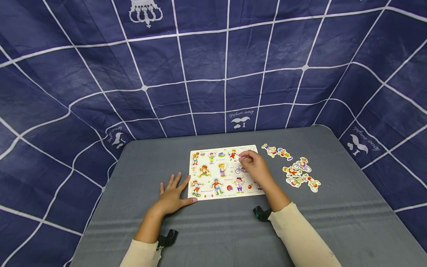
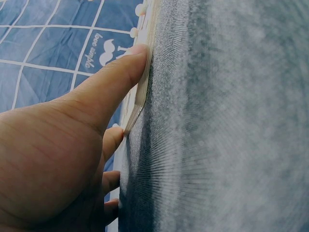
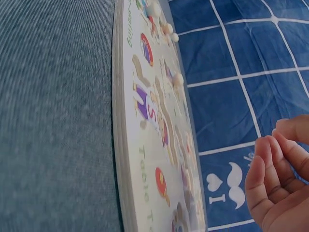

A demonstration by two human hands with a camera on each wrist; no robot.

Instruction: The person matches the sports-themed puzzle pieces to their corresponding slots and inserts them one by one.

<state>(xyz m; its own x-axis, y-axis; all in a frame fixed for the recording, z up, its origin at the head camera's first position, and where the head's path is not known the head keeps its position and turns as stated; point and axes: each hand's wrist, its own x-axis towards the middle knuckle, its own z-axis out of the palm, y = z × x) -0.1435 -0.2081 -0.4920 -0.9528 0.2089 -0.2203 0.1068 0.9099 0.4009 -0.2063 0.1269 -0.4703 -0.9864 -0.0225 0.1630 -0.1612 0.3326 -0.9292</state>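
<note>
A white peg puzzle board [image 1: 213,178], printed with sports figures, lies flat on the grey table. My left hand [image 1: 171,198] rests at its left side with fingers spread; the thumb [image 2: 126,65] touches the board's edge near the front corner. Over the upper right part of the board is my right hand [image 1: 255,168], its fingers bent together. Its fingertips [image 3: 263,145] meet near the thumb, and no piece shows between them. A red-shirted figure [image 1: 233,155] is just left of that hand. Knobbed pieces, such as the roller skater [image 1: 217,186], sit in the board.
Right of the board lie several loose figure pieces, among them a cyclist [image 1: 301,165], a red-shirted piece [image 1: 291,172] and a purple-legged piece [image 1: 268,150]. A blue checked curtain [image 1: 207,63] stands behind the grey table [image 1: 213,230] and at its sides.
</note>
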